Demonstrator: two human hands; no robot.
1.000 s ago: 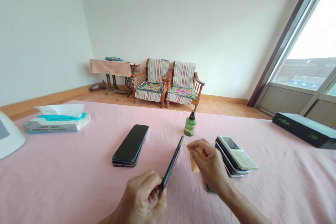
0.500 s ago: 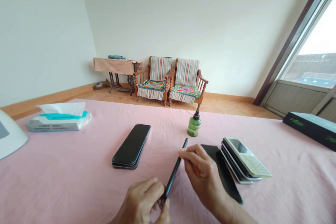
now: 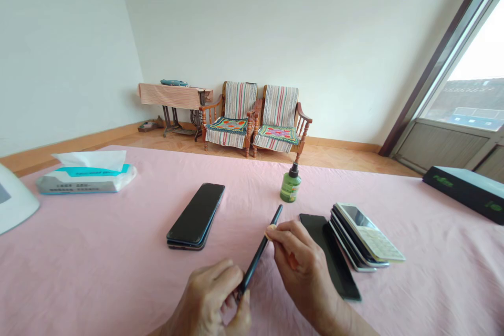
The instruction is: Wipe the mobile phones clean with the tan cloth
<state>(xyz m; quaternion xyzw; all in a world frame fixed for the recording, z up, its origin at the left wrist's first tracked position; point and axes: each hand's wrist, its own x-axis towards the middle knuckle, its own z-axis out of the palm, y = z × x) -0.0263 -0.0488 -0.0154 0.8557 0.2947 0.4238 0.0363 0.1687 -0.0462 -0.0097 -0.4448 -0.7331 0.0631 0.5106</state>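
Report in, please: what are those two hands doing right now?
Left hand gripping dark phone, edge-on, by near end. Right hand pinching yellowish scrap, mostly hidden, at phone's edge. Green bottle standing past far end; no obstruction apparent.

We see a dark bluish-black phone (image 3: 258, 259) and a plain pink cloth (image 3: 118, 283). We find green on the bottle (image 3: 290, 189), with a black top, and white and turquoise on the tissue pack (image 3: 84, 181). We note whitish chair covers (image 3: 240, 102) with red and grey stripes, brightly multicoloured seat mats (image 3: 232, 125), and green lettering on a box's (image 3: 468, 194) black side.
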